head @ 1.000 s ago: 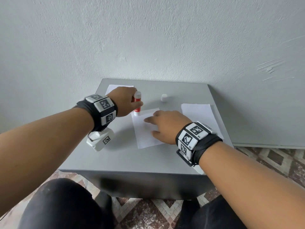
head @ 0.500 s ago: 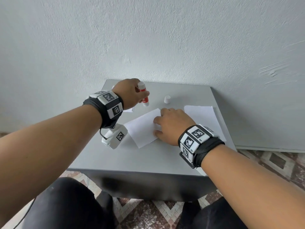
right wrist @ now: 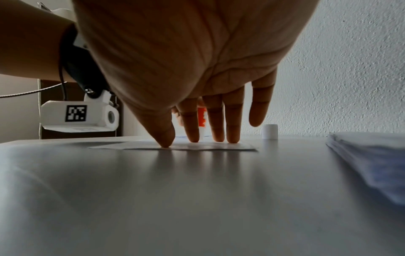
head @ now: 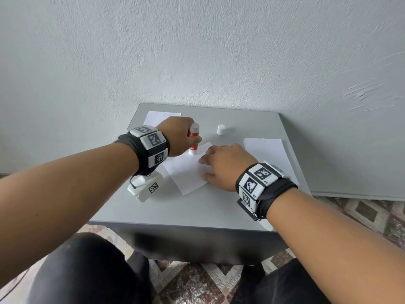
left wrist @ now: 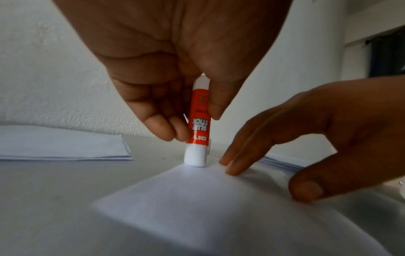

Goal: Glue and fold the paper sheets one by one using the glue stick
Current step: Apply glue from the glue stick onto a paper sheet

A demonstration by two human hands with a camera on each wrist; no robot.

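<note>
Left wrist view: the red-and-white cylindrical glue stick (left wrist: 198, 131), labelled "GLUE STICK", stands upside down, pinched by the left hand (left wrist: 175, 57), its white end touching a corner of the smooth white paper sheet (left wrist: 197, 207). The right hand (head: 225, 165) presses that sheet with straight fingertips (right wrist: 194, 138) on the matte grey table (head: 197, 207).
</note>
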